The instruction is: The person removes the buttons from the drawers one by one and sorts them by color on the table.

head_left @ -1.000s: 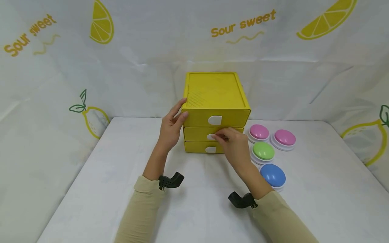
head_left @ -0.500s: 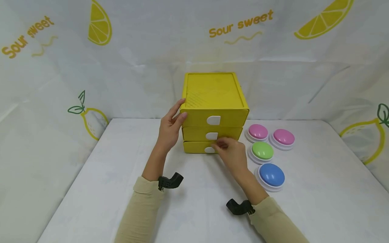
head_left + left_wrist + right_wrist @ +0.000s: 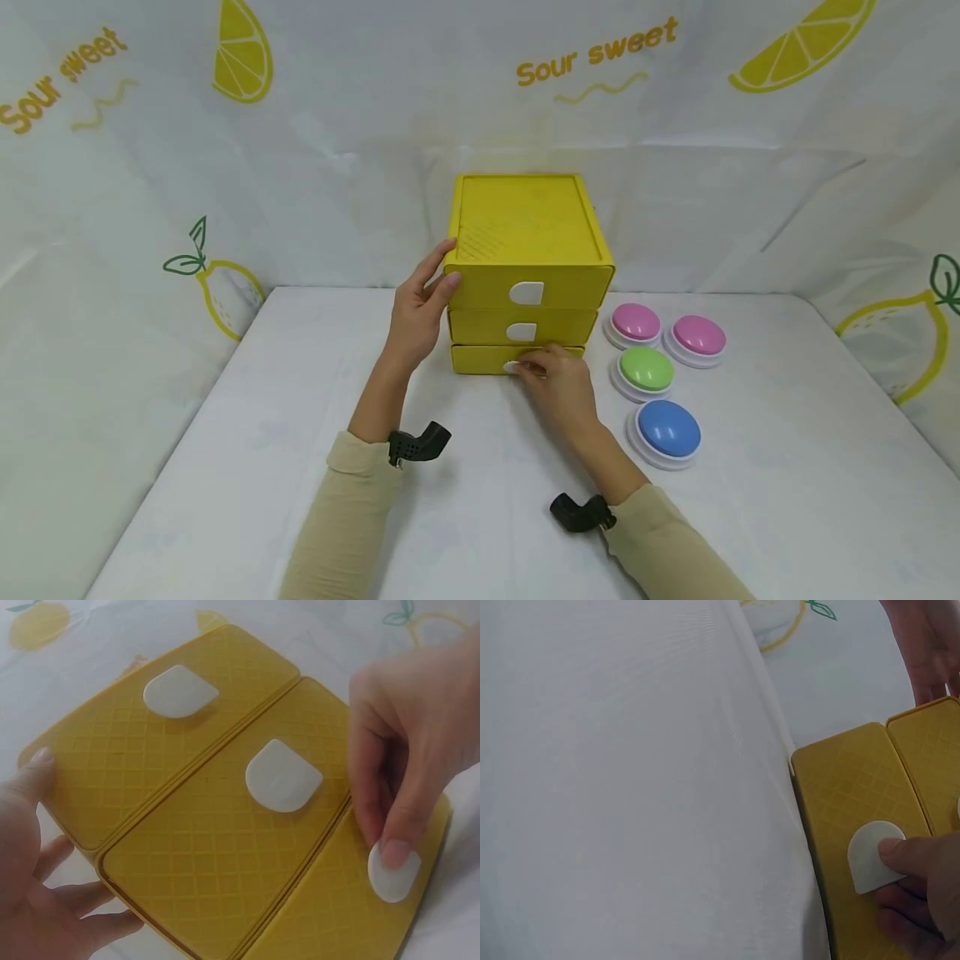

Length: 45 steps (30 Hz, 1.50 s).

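Note:
A yellow drawer unit (image 3: 531, 218) stands at the back of the table, with three drawers stacked one above another. Each drawer front carries a white handle tab; the top tab (image 3: 527, 292) and middle tab (image 3: 521, 332) are untouched. My right hand (image 3: 558, 387) pinches the bottom drawer's white handle (image 3: 870, 859), its thumb on the tab's face and curled fingers behind. All the drawers look pushed in. At the unit's left side my left hand (image 3: 417, 321) rests with extended fingers, the thumb lying over the front edge of the top drawer (image 3: 142, 727).
Right of the unit stand several round push buttons on white bases: a pink one (image 3: 636, 322), another pink button (image 3: 699, 335), a green button (image 3: 647, 368) and a blue button (image 3: 669, 428). A white lemon-printed sheet (image 3: 360, 167) hangs behind the white table (image 3: 300, 467).
My right hand has gone from the middle drawer's handle down to the bottom one and now pinches it. The left hand stays at the unit's side.

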Each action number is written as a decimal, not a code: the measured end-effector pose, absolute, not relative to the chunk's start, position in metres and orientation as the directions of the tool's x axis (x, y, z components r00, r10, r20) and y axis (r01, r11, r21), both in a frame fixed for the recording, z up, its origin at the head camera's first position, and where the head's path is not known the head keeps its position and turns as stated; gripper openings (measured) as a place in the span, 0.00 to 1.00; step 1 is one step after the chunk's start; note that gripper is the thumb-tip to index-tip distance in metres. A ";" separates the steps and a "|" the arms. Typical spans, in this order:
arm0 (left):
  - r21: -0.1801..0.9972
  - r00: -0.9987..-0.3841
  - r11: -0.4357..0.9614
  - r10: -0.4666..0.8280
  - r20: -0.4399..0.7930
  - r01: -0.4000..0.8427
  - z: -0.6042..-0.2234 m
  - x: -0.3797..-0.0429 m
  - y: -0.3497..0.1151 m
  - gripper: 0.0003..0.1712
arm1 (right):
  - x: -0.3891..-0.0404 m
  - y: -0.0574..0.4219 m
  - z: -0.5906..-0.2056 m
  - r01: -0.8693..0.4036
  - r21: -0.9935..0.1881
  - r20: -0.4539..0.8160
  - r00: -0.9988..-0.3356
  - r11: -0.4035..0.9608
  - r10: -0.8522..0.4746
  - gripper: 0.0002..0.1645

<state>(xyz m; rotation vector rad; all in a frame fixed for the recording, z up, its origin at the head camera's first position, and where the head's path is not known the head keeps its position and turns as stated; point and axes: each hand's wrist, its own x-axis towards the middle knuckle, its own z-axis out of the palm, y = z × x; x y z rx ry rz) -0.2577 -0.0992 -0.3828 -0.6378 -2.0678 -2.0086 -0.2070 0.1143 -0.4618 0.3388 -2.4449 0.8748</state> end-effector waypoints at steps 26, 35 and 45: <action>0.916 -0.903 -0.002 0.169 0.395 0.400 -0.382 -0.258 -0.101 0.28 | -0.139 0.118 -0.460 -0.416 -0.434 0.514 -0.843 0.799 -0.159 0.10; 0.909 -0.896 0.003 0.174 0.410 0.416 -0.381 -0.257 -0.099 0.29 | -0.115 0.123 -0.462 -0.443 -0.384 0.549 -0.815 0.810 -0.185 0.11; 0.900 -0.884 -0.012 0.183 0.429 0.435 -0.381 -0.256 -0.100 0.29 | -0.097 0.124 -0.459 -0.477 -0.334 0.571 -0.789 0.813 -0.228 0.13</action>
